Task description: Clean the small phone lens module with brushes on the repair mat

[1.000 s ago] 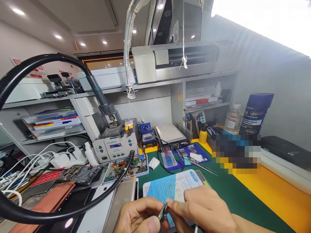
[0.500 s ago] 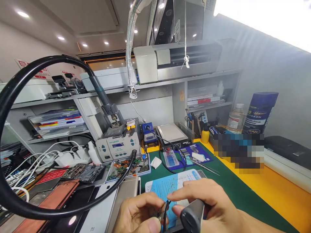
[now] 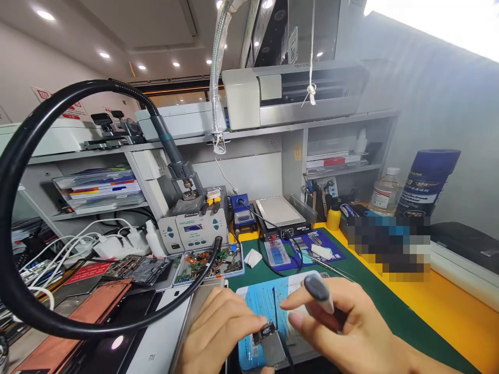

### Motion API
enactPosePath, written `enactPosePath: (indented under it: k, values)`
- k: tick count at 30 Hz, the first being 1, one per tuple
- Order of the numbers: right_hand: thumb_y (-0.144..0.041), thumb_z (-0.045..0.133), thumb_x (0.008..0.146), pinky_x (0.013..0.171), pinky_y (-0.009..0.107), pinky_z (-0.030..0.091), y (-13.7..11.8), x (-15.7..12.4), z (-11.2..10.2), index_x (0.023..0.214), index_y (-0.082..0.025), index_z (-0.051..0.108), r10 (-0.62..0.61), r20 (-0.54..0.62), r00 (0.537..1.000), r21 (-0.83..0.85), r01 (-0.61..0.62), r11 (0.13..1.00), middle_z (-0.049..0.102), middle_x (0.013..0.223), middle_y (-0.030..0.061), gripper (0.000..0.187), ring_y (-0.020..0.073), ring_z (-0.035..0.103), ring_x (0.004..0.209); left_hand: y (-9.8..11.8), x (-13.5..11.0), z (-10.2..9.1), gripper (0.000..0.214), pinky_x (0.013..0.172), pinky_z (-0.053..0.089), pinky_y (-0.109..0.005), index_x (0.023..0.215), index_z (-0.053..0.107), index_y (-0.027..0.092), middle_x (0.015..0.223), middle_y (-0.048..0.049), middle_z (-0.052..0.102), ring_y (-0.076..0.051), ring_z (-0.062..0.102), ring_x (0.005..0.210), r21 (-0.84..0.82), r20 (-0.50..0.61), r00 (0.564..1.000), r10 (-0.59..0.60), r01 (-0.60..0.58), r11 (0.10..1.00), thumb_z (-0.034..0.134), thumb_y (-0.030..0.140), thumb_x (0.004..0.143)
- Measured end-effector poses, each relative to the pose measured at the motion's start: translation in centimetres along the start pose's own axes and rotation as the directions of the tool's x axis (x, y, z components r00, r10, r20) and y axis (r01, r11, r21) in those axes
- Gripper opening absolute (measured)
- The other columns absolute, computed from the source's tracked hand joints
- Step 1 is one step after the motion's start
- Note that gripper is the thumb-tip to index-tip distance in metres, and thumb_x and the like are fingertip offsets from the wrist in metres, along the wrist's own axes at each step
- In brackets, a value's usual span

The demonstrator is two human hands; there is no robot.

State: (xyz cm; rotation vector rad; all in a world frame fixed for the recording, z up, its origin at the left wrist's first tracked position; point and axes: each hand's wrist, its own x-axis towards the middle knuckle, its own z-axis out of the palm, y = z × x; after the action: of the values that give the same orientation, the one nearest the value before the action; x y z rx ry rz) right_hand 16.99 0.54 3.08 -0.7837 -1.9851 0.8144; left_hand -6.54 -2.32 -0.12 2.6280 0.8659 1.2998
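My left hand (image 3: 218,332) is closed at the bottom centre, pinching a small flat silver part with a black end (image 3: 273,345). To the right, my right hand (image 3: 346,327) is curled around a tool with a dark, rounded handle end (image 3: 317,288); its working end is hidden. The right thumb and index finger are apart beside a thin black strip (image 3: 276,306), which runs down past the silver part. I cannot tell whether they touch the strip. Under both hands lies a blue and white printed sheet (image 3: 253,296).
A parts tray (image 3: 210,265) and a rework station (image 3: 195,228) stand behind the hands. Phones, including a white one (image 3: 156,332), lie at left under a black hose (image 3: 78,335). Tweezers (image 3: 331,267), a hot plate (image 3: 280,213) and a spray can (image 3: 424,182) are farther back.
The tool handle in my right hand has swung upward. My left hand has turned over, bringing the silver part into view. The camera view has shifted slightly left.
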Motion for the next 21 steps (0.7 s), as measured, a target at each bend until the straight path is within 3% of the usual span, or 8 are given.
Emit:
enactPosePath:
  k: [4, 7, 10, 12, 16, 19, 21]
  values:
    - [-0.048, 0.052, 0.098, 0.048, 0.025, 0.029, 1.2, 0.3, -0.4, 0.081, -0.017, 0.073, 0.235, -0.020, 0.972, 0.293, -0.219, 0.931, 0.031, 0.054, -0.0061, 0.041, 0.0114, 0.029, 0.051, 0.2, 0.4, 0.5, 0.033, 0.073, 0.044, -0.042, 0.110, 0.061, 0.013, 0.085, -0.0084, 0.064, -0.024, 0.055, 0.080, 0.176, -0.077, 0.993, 0.090, -0.075, 0.982, 0.064, 0.010, 0.077]
    - [-0.052, 0.050, 0.099, 0.054, 0.027, 0.038, 1.6, 0.8, -1.0, 0.073, -0.018, 0.071, 0.241, -0.128, 0.962, 0.452, -0.160, 0.878, 0.042, 0.057, -0.0027, 0.048, 0.0138, 0.041, 0.054, 0.2, 0.8, 1.0, 0.024, 0.073, 0.043, -0.043, 0.101, 0.063, 0.015, 0.080, -0.0064, 0.064, -0.023, 0.055, 0.078, 0.232, -0.139, 0.987, 0.082, -0.048, 0.972, 0.063, 0.011, 0.076]
    - [-0.055, 0.053, 0.097, 0.070, 0.029, 0.044, 1.4, 1.4, -1.8, 0.070, -0.019, 0.073, 0.183, -0.288, 0.940, 0.407, -0.053, 0.912, 0.057, 0.076, 0.0035, 0.050, 0.0181, 0.053, 0.075, 0.0, 1.0, 1.3, 0.019, 0.073, 0.043, -0.042, 0.095, 0.064, 0.016, 0.076, -0.0043, 0.063, -0.022, 0.054, 0.075, 0.269, -0.148, 0.982, 0.116, -0.073, 0.960, 0.063, 0.013, 0.076]
    - [-0.058, 0.050, 0.097, 0.066, 0.026, 0.044, 1.3, 1.6, -2.0, 0.071, -0.020, 0.073, 0.234, -0.338, 0.911, 0.402, -0.085, 0.912, 0.056, 0.074, 0.0026, 0.052, 0.0169, 0.052, 0.073, -0.2, 1.0, 1.3, 0.018, 0.071, 0.043, -0.041, 0.093, 0.065, 0.015, 0.075, -0.0042, 0.063, -0.021, 0.054, 0.075, 0.276, -0.139, 0.979, 0.148, -0.105, 0.955, 0.064, 0.012, 0.075]
    - [-0.062, 0.052, 0.095, 0.047, 0.024, 0.035, 1.2, 1.8, -1.8, 0.069, -0.018, 0.070, 0.387, -0.212, 0.897, 0.357, -0.297, 0.885, 0.049, 0.050, -0.0021, 0.054, 0.0119, 0.042, 0.048, -0.5, 0.8, 1.4, 0.016, 0.068, 0.041, -0.041, 0.088, 0.064, 0.014, 0.073, -0.0051, 0.061, -0.022, 0.052, 0.074, 0.252, -0.140, 0.981, 0.133, -0.095, 0.963, 0.064, 0.012, 0.073]
    - [-0.061, 0.055, 0.094, 0.047, 0.023, 0.035, 1.0, 2.0, -1.7, 0.065, -0.017, 0.065, 0.402, -0.086, 0.912, 0.246, -0.371, 0.895, 0.048, 0.043, -0.0036, 0.054, 0.0097, 0.040, 0.042, -0.4, 0.8, 1.3, 0.012, 0.067, 0.040, -0.041, 0.083, 0.063, 0.014, 0.071, -0.0055, 0.058, -0.023, 0.050, 0.073, 0.211, -0.098, 0.995, 0.033, -0.012, 0.977, 0.064, 0.010, 0.072]
    - [-0.057, 0.058, 0.094, 0.052, 0.023, 0.040, 0.9, 2.0, -1.7, 0.070, -0.018, 0.062, 0.398, 0.023, 0.917, 0.251, -0.391, 0.886, 0.053, 0.050, -0.0035, 0.046, 0.0104, 0.046, 0.048, -0.1, 0.8, 1.3, 0.012, 0.068, 0.041, -0.042, 0.083, 0.064, 0.013, 0.074, -0.0073, 0.059, -0.024, 0.050, 0.075, 0.193, -0.054, 0.997, -0.060, 0.069, 0.979, 0.066, 0.010, 0.072]
